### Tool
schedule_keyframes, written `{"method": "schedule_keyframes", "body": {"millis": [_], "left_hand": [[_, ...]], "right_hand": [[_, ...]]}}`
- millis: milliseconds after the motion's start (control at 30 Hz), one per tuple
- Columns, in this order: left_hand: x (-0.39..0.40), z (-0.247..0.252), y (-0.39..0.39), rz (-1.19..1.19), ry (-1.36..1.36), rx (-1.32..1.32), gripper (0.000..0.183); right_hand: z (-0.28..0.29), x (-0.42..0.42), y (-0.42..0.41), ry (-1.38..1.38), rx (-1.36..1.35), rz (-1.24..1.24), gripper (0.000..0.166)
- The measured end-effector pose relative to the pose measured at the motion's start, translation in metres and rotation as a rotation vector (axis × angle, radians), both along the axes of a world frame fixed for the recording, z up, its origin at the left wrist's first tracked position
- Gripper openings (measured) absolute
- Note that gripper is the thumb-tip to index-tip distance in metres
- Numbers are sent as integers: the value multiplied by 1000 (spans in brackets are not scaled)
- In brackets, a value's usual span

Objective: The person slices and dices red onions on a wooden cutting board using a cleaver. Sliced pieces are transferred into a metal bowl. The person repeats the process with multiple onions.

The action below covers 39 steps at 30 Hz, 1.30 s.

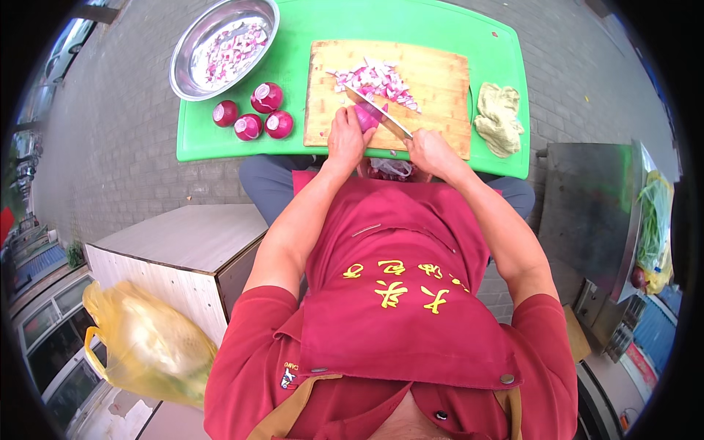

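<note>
A wooden cutting board (440, 71) lies on a green table (396, 16). My left hand (348, 133) holds a piece of red onion (365, 116) near the board's front edge. The handle of a kitchen knife (379, 111) is in my right hand (432, 149); its blade slants up and left, against or just above the onion. Chopped red onion (379, 78) is heaped beyond the blade. To the left stand several whole peeled red onions (267, 98). A steel bowl (181, 71) at the back left holds more diced onion (234, 52).
A crumpled pale cloth (498, 118) lies at the table's right end. Below the table edge, a plastic bag (389, 166) sits between the knees. A pale cabinet (181, 236) and a yellow plastic bag (148, 341) are at left; a metal stand (586, 209) with bagged greens (653, 220) is at right.
</note>
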<state>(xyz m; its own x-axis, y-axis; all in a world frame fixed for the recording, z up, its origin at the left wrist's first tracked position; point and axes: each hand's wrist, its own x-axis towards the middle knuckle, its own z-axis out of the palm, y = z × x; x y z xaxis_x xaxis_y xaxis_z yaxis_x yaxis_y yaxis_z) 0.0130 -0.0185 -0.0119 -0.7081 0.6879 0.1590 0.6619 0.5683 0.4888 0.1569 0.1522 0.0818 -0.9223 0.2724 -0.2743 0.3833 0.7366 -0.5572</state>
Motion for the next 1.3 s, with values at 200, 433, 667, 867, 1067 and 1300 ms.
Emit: {"method": "schedule_keyframes", "body": {"millis": [200, 433, 667, 867, 1067, 1300], "left_hand": [[-1, 1, 1, -1, 49, -32, 76], [1, 0, 0, 13, 13, 5, 80], [-3, 0, -13, 14, -46, 70, 82], [-3, -6, -13, 8, -49, 64, 75], [1, -5, -13, -6, -12, 28, 74], [0, -5, -8, 12, 56, 61, 73]], "right_hand": [[-24, -24, 3, 8, 9, 38, 36], [-40, -19, -4, 142, 7, -83, 35], [3, -15, -12, 122, 29, -23, 33], [11, -14, -11, 46, 36, 106, 38], [-9, -37, 6, -114, -97, 64, 42], [-34, -47, -1, -32, -82, -2, 41]]}}
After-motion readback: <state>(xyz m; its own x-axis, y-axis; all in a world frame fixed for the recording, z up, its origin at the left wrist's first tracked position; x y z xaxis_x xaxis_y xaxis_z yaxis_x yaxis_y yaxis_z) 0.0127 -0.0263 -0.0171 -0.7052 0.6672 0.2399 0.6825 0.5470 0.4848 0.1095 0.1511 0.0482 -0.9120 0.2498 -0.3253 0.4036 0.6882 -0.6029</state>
